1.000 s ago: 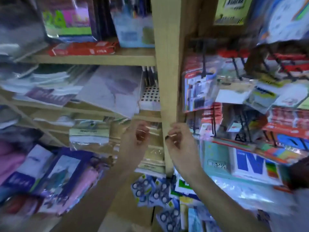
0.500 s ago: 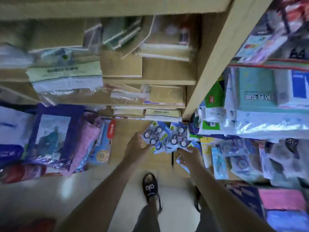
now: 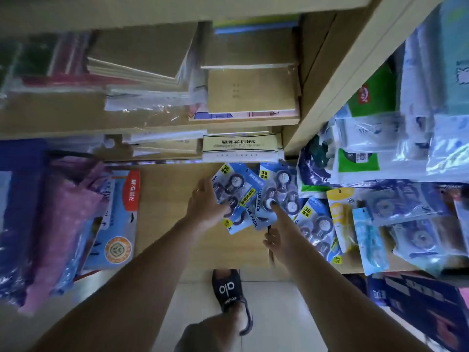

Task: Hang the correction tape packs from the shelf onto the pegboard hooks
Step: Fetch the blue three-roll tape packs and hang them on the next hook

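A second ago both my hands were up at the shelf post; now I'm bent over the low shelf [image 3: 177, 219], feet showing at six o'clock. My left hand [image 3: 206, 204] has closed its grip on the edge of one blue correction tape pack [image 3: 234, 189]. My right hand [image 3: 281, 224] is open, one finger pressing the neighbouring pack [image 3: 278, 191] at twelve o'clock of it. More packs [image 3: 317, 224] lie at three o'clock. I judge pickup is starting; nothing is hung yet.
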`<state>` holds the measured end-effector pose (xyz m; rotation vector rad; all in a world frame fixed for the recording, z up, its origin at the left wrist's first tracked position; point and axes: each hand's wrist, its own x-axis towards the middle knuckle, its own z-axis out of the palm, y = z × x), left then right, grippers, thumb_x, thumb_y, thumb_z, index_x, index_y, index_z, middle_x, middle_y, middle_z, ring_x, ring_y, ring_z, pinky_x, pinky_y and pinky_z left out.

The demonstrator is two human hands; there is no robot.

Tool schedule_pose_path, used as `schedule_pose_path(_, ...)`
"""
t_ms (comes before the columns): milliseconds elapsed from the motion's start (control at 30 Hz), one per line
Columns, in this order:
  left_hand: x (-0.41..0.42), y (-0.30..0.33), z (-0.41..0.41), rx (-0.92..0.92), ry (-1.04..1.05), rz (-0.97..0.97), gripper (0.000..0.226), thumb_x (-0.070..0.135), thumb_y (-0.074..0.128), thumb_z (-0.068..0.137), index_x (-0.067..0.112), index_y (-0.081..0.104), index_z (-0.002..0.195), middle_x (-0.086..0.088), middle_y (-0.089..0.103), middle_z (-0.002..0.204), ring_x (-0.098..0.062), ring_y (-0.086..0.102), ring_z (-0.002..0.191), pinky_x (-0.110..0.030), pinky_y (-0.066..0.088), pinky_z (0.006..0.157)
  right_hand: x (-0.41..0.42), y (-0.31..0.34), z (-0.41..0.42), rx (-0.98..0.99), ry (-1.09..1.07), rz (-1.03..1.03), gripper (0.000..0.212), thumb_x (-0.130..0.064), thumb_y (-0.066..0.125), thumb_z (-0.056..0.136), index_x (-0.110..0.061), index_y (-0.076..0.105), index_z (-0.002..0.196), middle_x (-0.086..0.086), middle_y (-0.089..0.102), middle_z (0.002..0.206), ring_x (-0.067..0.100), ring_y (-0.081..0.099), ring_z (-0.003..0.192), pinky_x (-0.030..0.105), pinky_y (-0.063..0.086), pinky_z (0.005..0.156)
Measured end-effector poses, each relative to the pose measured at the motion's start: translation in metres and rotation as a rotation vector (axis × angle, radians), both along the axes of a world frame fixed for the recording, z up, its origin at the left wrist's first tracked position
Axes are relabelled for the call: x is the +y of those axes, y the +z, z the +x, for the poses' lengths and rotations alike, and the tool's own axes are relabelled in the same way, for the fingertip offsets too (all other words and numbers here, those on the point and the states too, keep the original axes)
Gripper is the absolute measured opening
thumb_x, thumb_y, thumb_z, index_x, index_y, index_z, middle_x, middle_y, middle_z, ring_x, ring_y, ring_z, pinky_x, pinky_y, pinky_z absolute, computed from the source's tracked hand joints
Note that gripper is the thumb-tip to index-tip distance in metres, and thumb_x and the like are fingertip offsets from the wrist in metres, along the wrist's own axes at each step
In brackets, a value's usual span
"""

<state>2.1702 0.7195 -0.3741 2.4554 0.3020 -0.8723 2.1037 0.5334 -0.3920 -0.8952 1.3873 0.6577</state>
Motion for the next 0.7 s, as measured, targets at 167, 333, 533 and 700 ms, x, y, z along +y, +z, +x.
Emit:
schedule_pose_path(167, 0.003, -0.043, 0.027, 0.025, -0.033, 0.037, 0.089, 0.042, 0.074, 0.093, 0.009, 0.024, 0.159, -0.018, 0.039, 0.159, -0.039, 0.041, 0.145, -0.051, 0.04, 0.116, 0.006, -0.044, 0.006, 0.018, -0.102, 0.006, 0.087, -0.077, 0.08, 0.068, -0.011, 0.068, 0.123, 0.009, 0.071, 0.111, 0.025, 0.064, 0.092, 0.044, 0.048, 0.078)
schedule_pose_path(333, 0.006, -0.056, 0.034, 0.059, -0.011, 0.044, 0.107, 0.053, 0.089, 0.075, 0.009, 0.032, 0.155, -0.018, 0.041, 0.155, -0.038, 0.038, 0.146, -0.048, 0.039, 0.115, 0.013, -0.052, 0.016, 0.009, -0.216, -0.053, 0.067, -0.06, 0.081, 0.083, -0.012, 0.067, 0.127, 0.013, 0.072, 0.124, 0.032, 0.07, 0.111, 0.041, 0.054, 0.072)
schedule_pose_path(533, 0.017, -0.058, 0.022, 0.108, 0.119, -0.047, 0.089, 0.049, 0.099, 0.061, 0.013, 0.049, 0.125, -0.009, 0.049, 0.128, -0.032, 0.043, 0.137, -0.047, 0.046, 0.108, 0.009, -0.056, 0.007, -0.055, -0.263, 0.022, 0.043, -0.04, 0.086, 0.086, -0.006, 0.067, 0.104, 0.01, 0.068, 0.081, 0.024, 0.064, 0.07, 0.027, 0.052, 0.047)
schedule_pose_path(700, 0.024, -0.037, 0.002, 0.109, 0.172, -0.103, 0.094, 0.054, 0.098, 0.05, 0.014, 0.046, 0.117, -0.004, 0.049, 0.124, -0.029, 0.051, 0.125, -0.045, 0.05, 0.099, 0.008, -0.045, -0.008, -0.112, -0.249, 0.074, 0.038, -0.023, 0.083, 0.09, -0.001, 0.069, 0.118, 0.015, 0.067, 0.087, 0.026, 0.064, 0.072, 0.032, 0.055, 0.055)
